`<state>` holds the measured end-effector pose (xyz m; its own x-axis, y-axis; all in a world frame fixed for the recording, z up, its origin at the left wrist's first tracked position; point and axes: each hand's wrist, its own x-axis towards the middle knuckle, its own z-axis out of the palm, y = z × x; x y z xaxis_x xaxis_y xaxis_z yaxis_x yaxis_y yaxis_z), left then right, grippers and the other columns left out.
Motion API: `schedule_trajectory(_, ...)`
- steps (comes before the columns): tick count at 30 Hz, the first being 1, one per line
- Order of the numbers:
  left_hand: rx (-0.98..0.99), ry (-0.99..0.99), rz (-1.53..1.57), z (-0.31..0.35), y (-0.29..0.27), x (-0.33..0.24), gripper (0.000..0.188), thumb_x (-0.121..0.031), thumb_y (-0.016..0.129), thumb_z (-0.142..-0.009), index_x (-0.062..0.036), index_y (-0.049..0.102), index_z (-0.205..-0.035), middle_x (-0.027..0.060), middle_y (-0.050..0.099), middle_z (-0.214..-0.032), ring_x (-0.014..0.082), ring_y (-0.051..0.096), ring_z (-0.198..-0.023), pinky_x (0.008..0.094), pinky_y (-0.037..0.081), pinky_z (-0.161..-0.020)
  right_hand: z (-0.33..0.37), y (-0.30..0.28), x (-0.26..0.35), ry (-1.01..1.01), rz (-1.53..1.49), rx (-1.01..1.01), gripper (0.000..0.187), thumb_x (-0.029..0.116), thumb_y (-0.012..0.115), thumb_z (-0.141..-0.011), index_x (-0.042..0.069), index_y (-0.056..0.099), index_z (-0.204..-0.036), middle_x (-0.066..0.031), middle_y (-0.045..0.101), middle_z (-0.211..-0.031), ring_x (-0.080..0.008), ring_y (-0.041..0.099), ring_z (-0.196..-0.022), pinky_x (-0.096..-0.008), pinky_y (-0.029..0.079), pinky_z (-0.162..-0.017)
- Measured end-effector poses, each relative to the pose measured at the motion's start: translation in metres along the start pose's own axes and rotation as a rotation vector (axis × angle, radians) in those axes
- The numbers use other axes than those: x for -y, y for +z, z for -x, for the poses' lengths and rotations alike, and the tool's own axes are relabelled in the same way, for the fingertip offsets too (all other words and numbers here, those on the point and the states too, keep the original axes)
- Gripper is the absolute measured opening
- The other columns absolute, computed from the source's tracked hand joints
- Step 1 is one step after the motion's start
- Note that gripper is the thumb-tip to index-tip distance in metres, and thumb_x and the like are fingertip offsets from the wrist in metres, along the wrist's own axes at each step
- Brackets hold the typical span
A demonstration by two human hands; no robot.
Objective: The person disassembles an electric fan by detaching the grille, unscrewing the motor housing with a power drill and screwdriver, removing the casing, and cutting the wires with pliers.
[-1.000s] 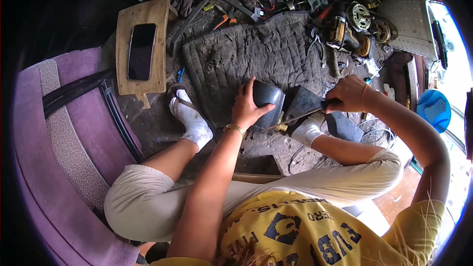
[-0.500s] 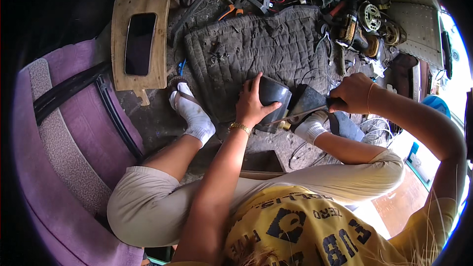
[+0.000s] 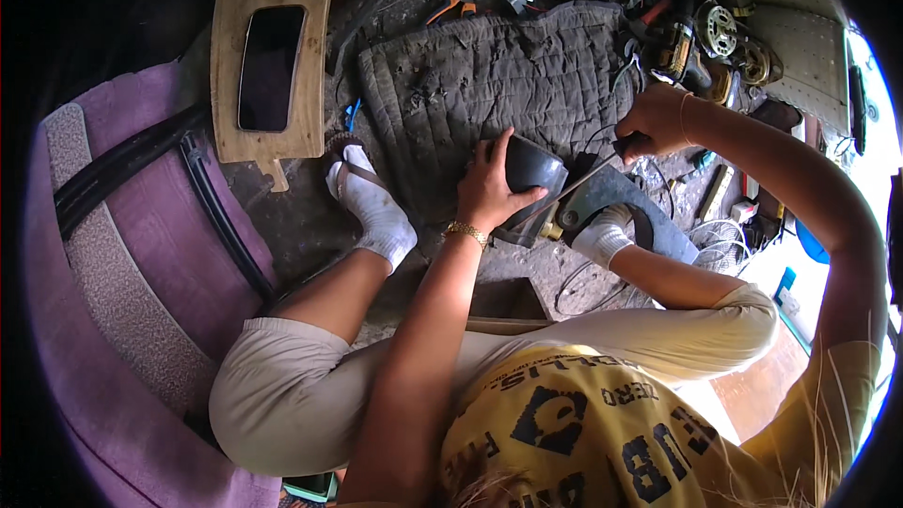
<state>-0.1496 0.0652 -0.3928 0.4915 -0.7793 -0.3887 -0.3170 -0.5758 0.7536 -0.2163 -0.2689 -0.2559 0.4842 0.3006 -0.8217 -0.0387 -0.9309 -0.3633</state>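
My left hand (image 3: 491, 186) grips a dark grey, rounded housing (image 3: 534, 172), with its thumb toward the right and its fingers along the left side. In my right hand (image 3: 656, 122) is the dark handle of what looks like a long screwdriver (image 3: 585, 177). Its thin metal shaft slants down to the left, reaching the near side of the housing by my left thumb; the tip's exact contact cannot be made out. A brass-coloured fitting (image 3: 552, 229) shows below the shaft. Beside the housing, a dark flat metal piece (image 3: 621, 196) lies near my right foot.
A dark quilted mat (image 3: 423, 85) lies beyond the housing. A phone (image 3: 271, 66) rests on a wooden board (image 3: 226, 85) at left. Orange-handled pliers (image 3: 451, 6), a power drill (image 3: 675, 52) and metal wheel-like parts (image 3: 717, 28) lie farther off. An open box (image 3: 541, 306) stands close in front.
My right hand has moved farther away from my body, so the screwdriver slants more steeply. My left hand keeps its grip on the housing. The whole view has shifted slightly.
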Motion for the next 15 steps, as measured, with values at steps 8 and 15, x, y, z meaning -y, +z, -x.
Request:
schedule_trajectory(8, 0.01, 0.037, 0.085, -0.001, 0.002, 0.01, 0.121, -0.064, 0.091, -0.068, -0.0238, 0.034, -0.166, 0.028, 0.05, -0.15, 0.0539, 0.059, -0.129, 0.0608, 0.055, -0.102, 0.052, 0.054, -0.008, 0.123, -0.065, -0.149, 0.043, 0.066, 0.078, -0.085, 0.023, 0.082, -0.093, -0.0078, 0.072, -0.072, -0.0341, 0.074, -0.075, -0.05, 0.053, -0.068)
schedule_trajectory(15, -0.037, 0.055, 0.064, 0.0, 0.006, -0.001, 0.119, -0.062, 0.092, -0.068, -0.022, 0.037, -0.165, 0.0233, 0.052, -0.145, 0.0533, 0.061, -0.124, 0.0606, 0.057, -0.098, 0.086, 0.09, 0.042, 0.228, -0.093, -0.119, 0.048, 0.068, 0.07, -0.091, 0.02, 0.078, -0.093, -0.0104, 0.076, -0.08, -0.0353, 0.075, -0.079, -0.0516, 0.055, -0.071)
